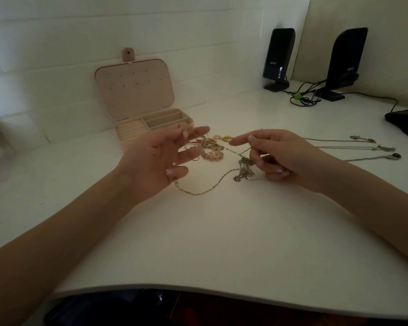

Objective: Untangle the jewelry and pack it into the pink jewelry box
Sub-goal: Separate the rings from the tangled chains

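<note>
Surface: plain white desk, front edge curving across the bottom of the frame, dim lighting.
Room: white wall behind, two black speakers in the upper right with a cable bundle on the desk between them; some dark object at the right edge, can't tell what it is.
Jewelry box: pink, sitting upper center-left against the wall, lid propped open with rows of little holes inside, ring rolls and a few long compartments in the base.
Jewelry pile: small heap of rings, pinkish and gold bits, mid-frame just in front of the box, between the hands.
Tangled chains: silvery knot just beside the right hand, with a gold chain looping down and left on the desk.
Laid-out necklaces: three lying straight at the right.
Left hand: palm up, fingers spread loose; something small seems to be at the fingertips, too blurry to call.
Right hand: index finger pointing left, other fingers curled and pinching chain from the tangle.
</note>
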